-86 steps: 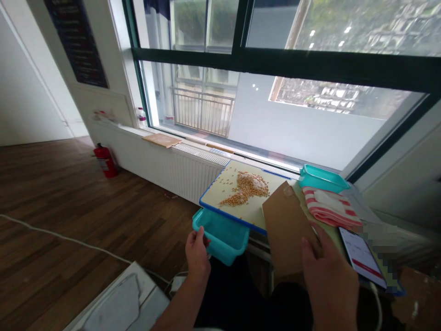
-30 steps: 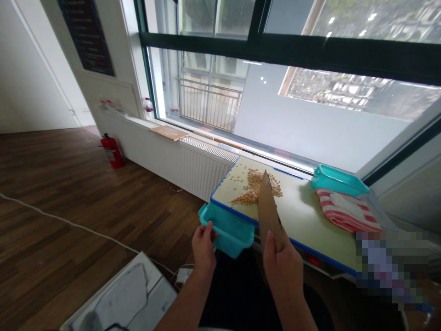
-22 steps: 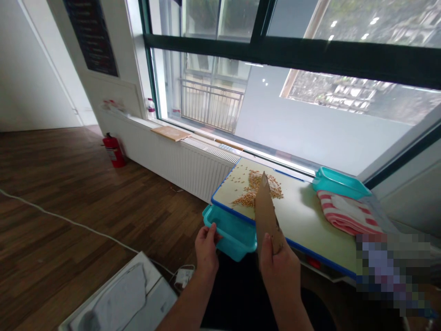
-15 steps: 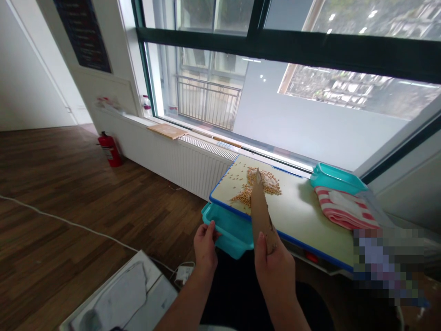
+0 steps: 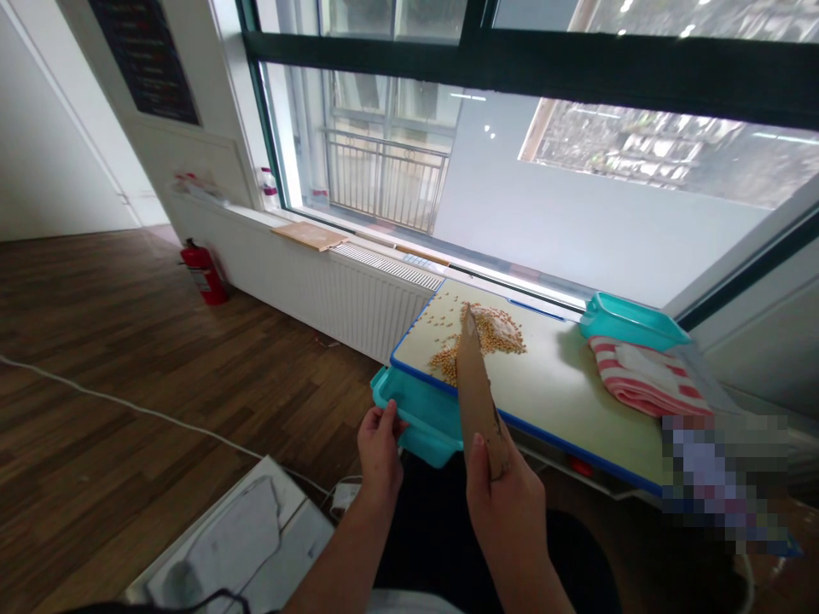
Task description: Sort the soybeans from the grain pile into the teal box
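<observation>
From where I'm standing, I see 1 person's 2 bare hands at work by the window. L hand has the near-L rim of a teal basin, thumb on top, other fingers curled under & mostly hidden. Basin sits right at the table's blue near edge, just below the top; its R end is partly hidden behind the cardboard.

R hand is clenched round a brown cardboard piece, thumb flat on the near face, fingers behind. Card stands steeply tilted, narrow end up, crossing the table edge; its tip overlaps the heap of small yellow-brown kernels in my view. Can't tell if it's touching them. Exact kind unclear too. Heap is on the L part of the pale tabletop, w/ a paler patch on it & loose bits strewn toward the far-L corner.

Far R of the table: a 2nd teal basin, w/ a folded red-&-white striped towel just in front. Near-R corner's pixelated, can't make it out.

Off L: radiator under the sill, thin wooden board lying approx. level w/ its top, red fire extinguisher upright on the floor.
</observation>
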`<state>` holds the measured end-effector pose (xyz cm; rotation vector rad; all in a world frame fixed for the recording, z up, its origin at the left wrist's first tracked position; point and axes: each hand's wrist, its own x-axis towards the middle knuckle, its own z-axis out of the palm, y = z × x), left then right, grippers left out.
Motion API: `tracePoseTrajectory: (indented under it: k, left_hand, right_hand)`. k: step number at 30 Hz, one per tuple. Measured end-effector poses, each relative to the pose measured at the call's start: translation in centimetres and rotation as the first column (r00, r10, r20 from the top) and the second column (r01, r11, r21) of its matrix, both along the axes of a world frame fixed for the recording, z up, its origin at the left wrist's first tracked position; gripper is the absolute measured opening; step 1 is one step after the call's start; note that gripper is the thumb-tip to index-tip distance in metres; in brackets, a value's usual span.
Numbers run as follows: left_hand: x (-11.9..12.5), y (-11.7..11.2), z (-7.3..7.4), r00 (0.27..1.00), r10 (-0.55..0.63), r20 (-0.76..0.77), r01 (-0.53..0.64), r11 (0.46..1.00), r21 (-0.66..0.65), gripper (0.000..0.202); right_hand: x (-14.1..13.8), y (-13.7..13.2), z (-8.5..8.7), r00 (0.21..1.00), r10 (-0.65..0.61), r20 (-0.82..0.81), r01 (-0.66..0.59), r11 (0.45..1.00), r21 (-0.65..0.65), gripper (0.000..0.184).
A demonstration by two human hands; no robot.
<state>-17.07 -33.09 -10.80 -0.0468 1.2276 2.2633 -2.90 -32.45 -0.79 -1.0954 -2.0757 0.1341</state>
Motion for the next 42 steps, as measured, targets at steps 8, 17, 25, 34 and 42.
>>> tracePoseTrajectory:
  k: [8,17,25,34,42]
  left_hand:
    - [0.0,0.0,0.0,0.999,0.029,-0.013,-0.029,1.000,-0.005,0.032]
    - [-0.5,-0.1,-0.1,0.998,0.055,-0.007,-0.055,0.998,0.023,0.030]
    - [-0.7,-0.1,-0.2,0.998,0.065,0.003,-0.065,0.998,0.024,0.030]
    - [-1.2,-0.2,-0.1,0.996,0.087,0.015,-0.088,0.996,0.017,0.029]
    - [-1.6,-0.2,0.3,0.986,0.149,0.072,-0.151,0.988,0.021,0.032]
  right_hand:
    - [0.6,-0.5,-0.3,0.998,0.033,-0.056,-0.035,0.999,-0.033,0.044]
    - [1.0,-0.7,0.0,0.996,0.072,-0.053,-0.075,0.996,-0.051,0.044]
    - [1.3,-1.0,0.5,0.997,-0.016,-0.077,0.008,0.995,-0.102,0.040]
    - [-1.0,5.3,2.3,0.934,0.129,-0.333,-0.201,0.960,-0.194,0.043]
    - [-7.6,14.4,5.6,0.464,0.033,-0.885,-0.685,0.648,-0.335,0.026]
